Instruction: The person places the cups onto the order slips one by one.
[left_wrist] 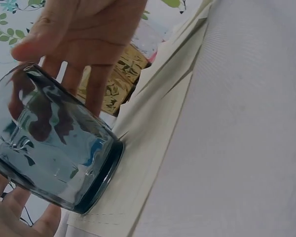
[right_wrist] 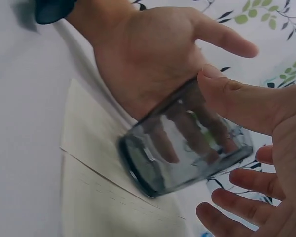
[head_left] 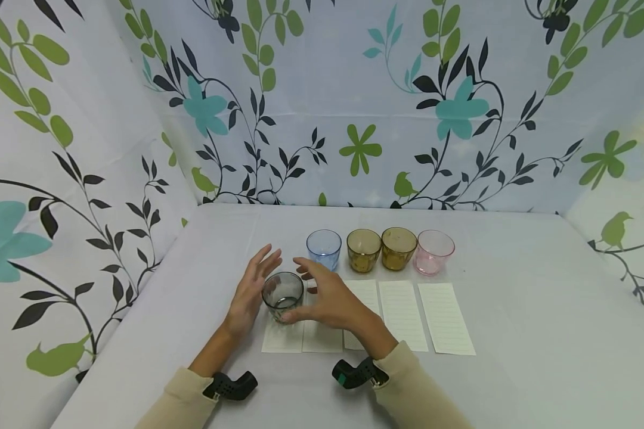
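A grey, see-through drinking glass [head_left: 282, 293] stands upright at the upper end of the leftmost lined paper strip [head_left: 281, 339]. To its left is my left hand [head_left: 247, 301], fingers extended and raised along the side. My right hand [head_left: 328, 298] is on the other side, its thumb by the glass and its fingers spread loosely apart from it. In the right wrist view, the right thumb [right_wrist: 237, 94] overlaps the glass near the rim; contact is unclear. Beyond the right hand stand a blue glass [head_left: 324, 247], two amber glasses [head_left: 363, 253] and a pink glass [head_left: 433, 253] in a row.
More lined paper strips [head_left: 446, 319] lie side by side to the right, partly under the right hand and wrist. A white cloth covers the table [head_left: 536, 333]. Patterned curtains [head_left: 300, 119] hang behind and at both sides. Each wrist wears a black device [head_left: 361, 374].
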### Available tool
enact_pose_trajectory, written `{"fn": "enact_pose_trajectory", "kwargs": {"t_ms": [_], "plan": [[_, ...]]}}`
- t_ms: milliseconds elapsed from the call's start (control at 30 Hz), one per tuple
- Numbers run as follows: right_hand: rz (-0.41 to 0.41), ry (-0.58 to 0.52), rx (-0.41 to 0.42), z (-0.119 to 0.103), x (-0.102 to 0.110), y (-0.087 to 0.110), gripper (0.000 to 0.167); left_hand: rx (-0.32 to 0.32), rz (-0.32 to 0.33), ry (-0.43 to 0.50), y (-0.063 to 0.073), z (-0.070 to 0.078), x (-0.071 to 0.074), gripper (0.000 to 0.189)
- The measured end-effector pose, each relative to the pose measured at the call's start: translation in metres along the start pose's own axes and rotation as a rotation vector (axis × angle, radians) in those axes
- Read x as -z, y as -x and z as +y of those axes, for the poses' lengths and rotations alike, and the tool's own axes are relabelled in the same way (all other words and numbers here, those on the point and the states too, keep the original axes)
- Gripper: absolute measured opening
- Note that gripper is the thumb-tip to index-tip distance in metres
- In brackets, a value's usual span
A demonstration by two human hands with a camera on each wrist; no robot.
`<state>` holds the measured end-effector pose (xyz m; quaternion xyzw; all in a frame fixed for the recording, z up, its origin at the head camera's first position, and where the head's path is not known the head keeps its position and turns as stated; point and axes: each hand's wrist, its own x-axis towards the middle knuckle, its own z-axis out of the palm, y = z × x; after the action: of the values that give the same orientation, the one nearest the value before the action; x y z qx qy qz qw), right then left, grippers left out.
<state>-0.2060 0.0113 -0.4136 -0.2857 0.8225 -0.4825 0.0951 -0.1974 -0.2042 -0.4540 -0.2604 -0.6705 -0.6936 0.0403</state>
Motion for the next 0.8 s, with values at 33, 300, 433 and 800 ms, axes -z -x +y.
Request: {"fn": "enact_pose_trajectory", "kwargs": {"t_ms": [33, 300, 433, 800], "plan": [[0.005, -0.001, 0.001, 0.0, 0.003, 0.0, 0.103, -0.001, -0.001, -0.003, 0.0, 0.0, -0.001, 0.064], [0.034, -0.005, 0.029, -0.001, 0.021, 0.002, 0.099, -0.022, -0.015, -0.055, 0.001, -0.002, -0.003, 0.068], [0.049, 0.009, 0.047, -0.004, 0.028, 0.004, 0.096, -0.042, -0.024, -0.082, 0.001, -0.004, -0.002, 0.069], [0.207, 0.022, 0.083, -0.003, 0.038, 0.005, 0.086, -0.03, -0.07, -0.137, 0.003, -0.004, -0.005, 0.084]]}}
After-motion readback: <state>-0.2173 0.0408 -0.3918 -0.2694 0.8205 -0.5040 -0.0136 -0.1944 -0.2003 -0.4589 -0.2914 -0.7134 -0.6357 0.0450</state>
